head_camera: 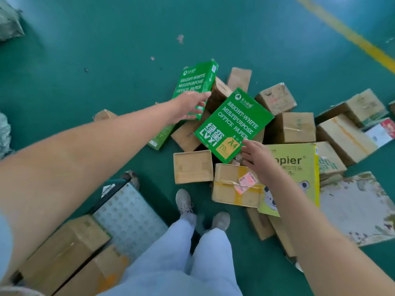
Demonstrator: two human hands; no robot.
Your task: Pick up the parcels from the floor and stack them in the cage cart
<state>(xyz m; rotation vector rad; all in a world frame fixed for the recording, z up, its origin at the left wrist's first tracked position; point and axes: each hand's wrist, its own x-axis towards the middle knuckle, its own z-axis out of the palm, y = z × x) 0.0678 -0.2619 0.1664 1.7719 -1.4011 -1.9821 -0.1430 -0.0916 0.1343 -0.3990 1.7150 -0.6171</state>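
Note:
A heap of parcels lies on the green floor ahead of me. My left hand [192, 105] grips the lower end of a tilted green office paper pack [197, 79] that leans against a brown box [220, 92]. A second green paper pack [233, 122] lies slanted on top of the heap. My right hand [255, 155] reaches to its near right corner with fingers spread, holding nothing. The cage cart's perforated metal floor [128, 216] is at lower left, with brown cardboard boxes [64, 251] stacked on it.
A third green pack [160, 138] lies under my left forearm. Several brown boxes [292, 127] and a yellow-green copier paper box [299, 167] fill the right side. My feet [183, 201] stand just before the heap. A yellow floor line [350, 37] runs at upper right.

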